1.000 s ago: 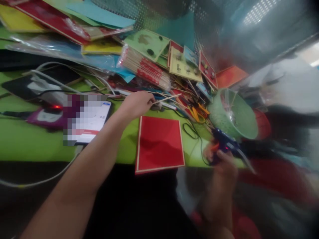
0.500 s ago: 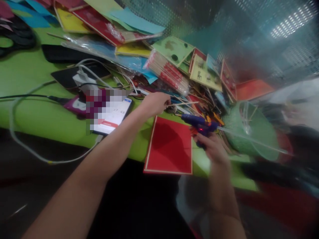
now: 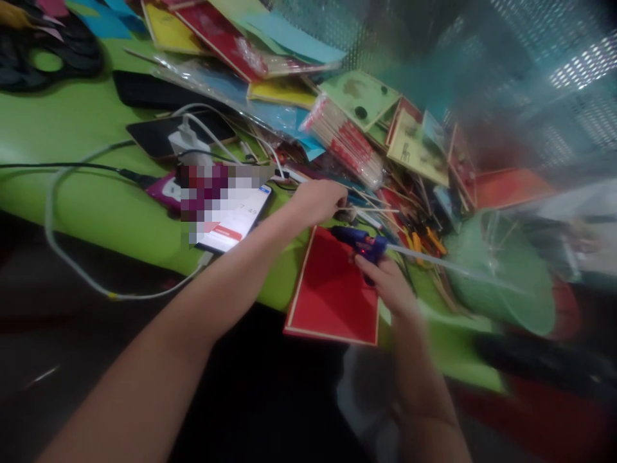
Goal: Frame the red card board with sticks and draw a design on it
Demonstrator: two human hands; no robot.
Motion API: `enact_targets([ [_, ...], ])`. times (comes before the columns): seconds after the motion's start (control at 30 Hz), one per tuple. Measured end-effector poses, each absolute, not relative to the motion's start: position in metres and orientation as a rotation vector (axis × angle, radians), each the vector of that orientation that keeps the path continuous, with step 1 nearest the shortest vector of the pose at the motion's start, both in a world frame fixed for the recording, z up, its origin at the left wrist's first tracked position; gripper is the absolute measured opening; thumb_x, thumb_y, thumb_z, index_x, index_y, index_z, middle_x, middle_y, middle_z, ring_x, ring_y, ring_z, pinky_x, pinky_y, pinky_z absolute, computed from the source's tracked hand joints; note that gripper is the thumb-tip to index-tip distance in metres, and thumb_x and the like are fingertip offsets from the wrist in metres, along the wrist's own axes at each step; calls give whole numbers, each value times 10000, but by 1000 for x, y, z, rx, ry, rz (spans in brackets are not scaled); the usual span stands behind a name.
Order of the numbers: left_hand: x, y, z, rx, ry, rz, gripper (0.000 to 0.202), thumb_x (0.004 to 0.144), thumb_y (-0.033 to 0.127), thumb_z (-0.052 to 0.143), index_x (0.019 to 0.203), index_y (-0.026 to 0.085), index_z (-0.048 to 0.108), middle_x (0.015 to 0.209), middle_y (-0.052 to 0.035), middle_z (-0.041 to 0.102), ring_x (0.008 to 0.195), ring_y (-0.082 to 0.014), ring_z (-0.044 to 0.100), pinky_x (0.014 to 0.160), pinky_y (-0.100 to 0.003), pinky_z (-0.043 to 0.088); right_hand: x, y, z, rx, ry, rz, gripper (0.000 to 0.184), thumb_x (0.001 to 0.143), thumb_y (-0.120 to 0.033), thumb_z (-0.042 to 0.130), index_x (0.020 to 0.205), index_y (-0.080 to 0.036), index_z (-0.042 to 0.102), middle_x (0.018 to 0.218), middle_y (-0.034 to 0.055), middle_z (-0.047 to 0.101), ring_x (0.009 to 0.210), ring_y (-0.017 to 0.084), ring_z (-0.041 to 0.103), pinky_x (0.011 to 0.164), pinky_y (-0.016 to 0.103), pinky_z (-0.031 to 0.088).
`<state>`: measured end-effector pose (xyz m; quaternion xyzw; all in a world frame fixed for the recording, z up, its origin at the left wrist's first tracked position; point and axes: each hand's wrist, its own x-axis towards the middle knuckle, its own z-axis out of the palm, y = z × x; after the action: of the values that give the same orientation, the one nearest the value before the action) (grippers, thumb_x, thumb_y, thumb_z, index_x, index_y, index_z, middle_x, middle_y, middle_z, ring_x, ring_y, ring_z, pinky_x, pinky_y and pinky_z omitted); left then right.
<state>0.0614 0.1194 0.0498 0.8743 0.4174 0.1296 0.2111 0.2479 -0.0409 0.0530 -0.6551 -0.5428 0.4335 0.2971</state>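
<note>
A blue hot glue gun (image 3: 369,247) with a long clear glue stick (image 3: 424,255) out of its back is in my right hand (image 3: 393,283), fingers wrapped round the handle. Its nozzle points left, over the top edge of a red board (image 3: 332,296). Thin pale sticks border that board on its left, bottom and right sides. Just beyond the board, my left hand (image 3: 322,198) is closed on a thin wooden stick (image 3: 376,209) that juts out to the right. The fingertips of that hand are partly hidden.
Left of my forearm lie a lit phone (image 3: 231,231) and a purple power strip (image 3: 164,193) with cables. Bagged sticks (image 3: 344,141), framed coloured boards (image 3: 419,151) and orange-handled pliers (image 3: 424,243) crowd the back. A green basket (image 3: 506,276) stands at right.
The glue gun in my right hand has moved left, so its nozzle now reaches over the red board. My left hand still holds the stick. The whole view has shifted slightly.
</note>
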Motion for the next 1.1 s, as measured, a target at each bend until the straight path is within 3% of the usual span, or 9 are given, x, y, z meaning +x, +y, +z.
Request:
enact_targets([
  [0.3, 61, 118, 51, 2424, 1154, 357, 320, 914, 181, 538, 1112, 244, 782, 1120, -66, 788, 1020, -233, 701, 780, -301, 467, 238, -35, 59, -1780, -1498, 1127, 477, 889, -564, 707, 1213, -217, 750, 1150, 76, 793, 1097, 306, 698, 1081, 494, 507],
  [0.73, 61, 117, 51, 2413, 1166, 367, 281, 913, 193, 557, 1080, 249, 776, 1089, -62, 795, 976, -230, 699, 767, -305, 464, 236, -30, 59, -1711, -1645, 1064, 430, 932, -547, 668, 1230, -250, 753, 1255, 52, 784, 1287, 323, 653, 1192, 513, 438],
  [1.1, 61, 119, 47, 2417, 1155, 373, 308, 908, 196, 545, 1100, 248, 781, 1071, -65, 789, 972, -224, 691, 806, -314, 474, 237, -30, 56, -1722, -1676, 1026, 479, 939, -535, 660, 1297, -225, 726, 1295, 65, 771, 1254, 323, 671, 1167, 504, 454],
])
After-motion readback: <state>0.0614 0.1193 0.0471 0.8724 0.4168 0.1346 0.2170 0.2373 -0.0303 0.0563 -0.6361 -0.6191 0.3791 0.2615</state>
